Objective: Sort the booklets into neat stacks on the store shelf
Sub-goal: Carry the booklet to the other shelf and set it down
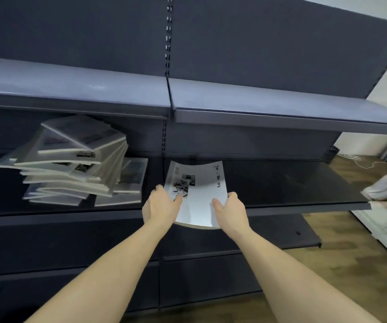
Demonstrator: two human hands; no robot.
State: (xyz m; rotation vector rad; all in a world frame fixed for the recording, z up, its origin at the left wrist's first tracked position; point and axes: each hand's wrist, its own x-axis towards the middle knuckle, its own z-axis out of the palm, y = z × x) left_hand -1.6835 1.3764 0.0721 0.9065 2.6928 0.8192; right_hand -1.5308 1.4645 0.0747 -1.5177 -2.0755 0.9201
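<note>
A white booklet (pixel 197 194) with a small picture, bent a little.
The left hand (pixel 161 206) and right hand (pixel 230 209) pinch its two sides.

Dark blue-grey metal shelving unit, slotted upright (pixel 168 43) at frame centre. Upper shelf (pixel 281 101) spanning full width. Middle shelf (pixel 292 185), dark: at frame left, untidy pile of white booklets (pixel 71 164), skewed at differing angles; flat booklets (pixel 129 183) just right of pile, partly under it. Lower shelf (pixel 304 231) at right, projecting further forward. Wooden floor (pixel 350 276) at lower right, under the unit.
</note>
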